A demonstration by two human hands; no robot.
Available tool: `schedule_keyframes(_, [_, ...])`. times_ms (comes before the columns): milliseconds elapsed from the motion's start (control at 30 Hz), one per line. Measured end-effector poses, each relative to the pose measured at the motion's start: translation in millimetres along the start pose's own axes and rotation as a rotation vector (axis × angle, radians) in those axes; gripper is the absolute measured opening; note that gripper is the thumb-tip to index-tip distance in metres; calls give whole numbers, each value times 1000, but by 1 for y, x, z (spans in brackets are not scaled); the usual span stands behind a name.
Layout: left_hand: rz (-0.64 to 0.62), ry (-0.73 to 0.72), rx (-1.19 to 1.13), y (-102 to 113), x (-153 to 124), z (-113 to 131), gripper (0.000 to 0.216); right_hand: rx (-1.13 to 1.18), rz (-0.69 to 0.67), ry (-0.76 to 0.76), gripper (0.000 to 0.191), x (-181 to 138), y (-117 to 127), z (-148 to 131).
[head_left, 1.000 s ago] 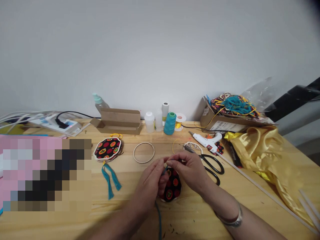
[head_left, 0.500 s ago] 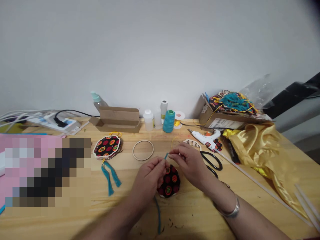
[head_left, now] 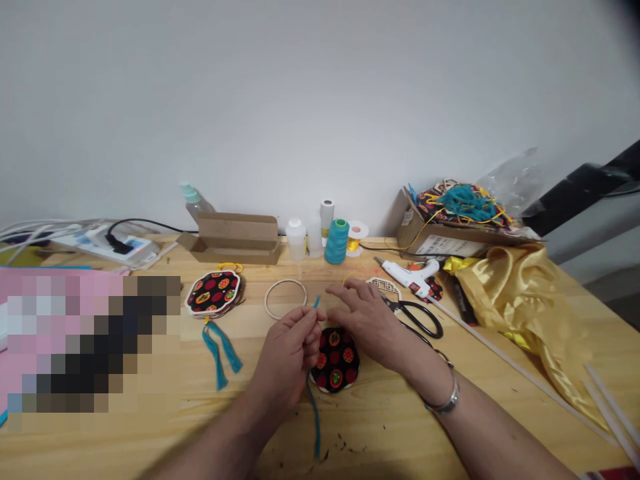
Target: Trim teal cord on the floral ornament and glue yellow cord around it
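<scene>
From the head view, the left hand (head_left: 293, 343) pinches a teal strip (head_left: 317, 427) snugly, its tail trailing towards six o'clock, beside the black floral pad (head_left: 336, 363)! At the pad's two o'clock, the right hand (head_left: 371, 323) spreads its fingers wide; black-handled scissors (head_left: 424, 319) lie at that hand's three.

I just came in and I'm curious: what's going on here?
A person's left hand pinches a teal strip, its tip poking up. The right hand is open beside it, near the scissors, with nothing visible in it. A black patterned piece lies on the table by both hands; a second piece, with a teal tassel, lies further left.
</scene>
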State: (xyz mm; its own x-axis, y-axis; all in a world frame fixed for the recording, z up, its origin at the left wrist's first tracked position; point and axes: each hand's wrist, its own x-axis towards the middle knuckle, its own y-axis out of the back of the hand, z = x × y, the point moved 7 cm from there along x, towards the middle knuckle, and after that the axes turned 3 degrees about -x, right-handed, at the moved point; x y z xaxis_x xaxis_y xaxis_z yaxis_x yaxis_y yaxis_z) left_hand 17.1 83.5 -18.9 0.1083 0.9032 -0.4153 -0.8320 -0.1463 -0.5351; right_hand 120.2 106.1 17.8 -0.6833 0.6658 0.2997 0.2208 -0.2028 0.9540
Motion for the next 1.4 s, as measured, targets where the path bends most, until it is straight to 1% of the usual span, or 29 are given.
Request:
schedule_keyframes(100, [0, 7, -2, -1, -1, 0, 18, 0, -13, 14, 22, 0, 0, -1])
schedule_keyframes(233, [6, 8, -10, 0, -1, 0, 17, 26, -17, 5, 11, 2, -5, 2])
schedule_keyframes(300, [4, 6, -17, 0, 0, 1, 17, 86, 14, -23, 9, 3, -4, 5])
schedule_keyframes(367, [5, 1, -16, 0, 0, 1, 17, 198, 69, -72, 11, 5, 0, 9])
schedule_keyframes(400, [6, -3, -10, 0, 0, 2, 17, 267, 100, -115, 12, 5, 3, 12])
schedule_keyframes(467, [18, -9, 12, 0, 1, 2, 18, 409, 137, -249, 14, 4, 8, 21])
schedule_keyframes(567, [42, -25, 55, 0, 0, 3, 20, 593, 132, -484, 13, -1, 7, 34])
schedule_keyframes(633, [46, -32, 76, 0, 0, 3, 21, 706, 130, -568, 14, -4, 6, 36])
schedule_keyframes(700, [45, -24, 89, 0, 0, 2, 23, 791, 148, -604, 16, -6, 6, 35])
schedule_keyframes(767, [53, -2, 98, 1, 0, 0, 24, 804, 180, -613, 15, -7, 9, 31])
schedule_keyframes(833, [55, 3, 107, 1, -1, -1, 25, 739, 214, -596, 13, -8, 14, 25])
schedule_keyframes(900, [32, 6, 97, 0, 0, -1, 26, 644, 222, -552, 11, -9, 18, 15])
schedule_keyframes(1000, [-23, 18, 42, -3, 0, -1, 24, 524, 181, -460, 13, -8, 20, -1])
schedule_keyframes(1100, [-54, 19, -1, -5, 0, -1, 22, 453, 148, -391, 16, -7, 21, -12])
schedule_keyframes(1233, [-101, 12, -36, -7, 0, -1, 20, 434, 138, -354, 18, -5, 20, -15])
schedule_keyframes(1400, [-112, 13, -48, -8, 1, -2, 19, 450, 142, -331, 18, -4, 21, -14])
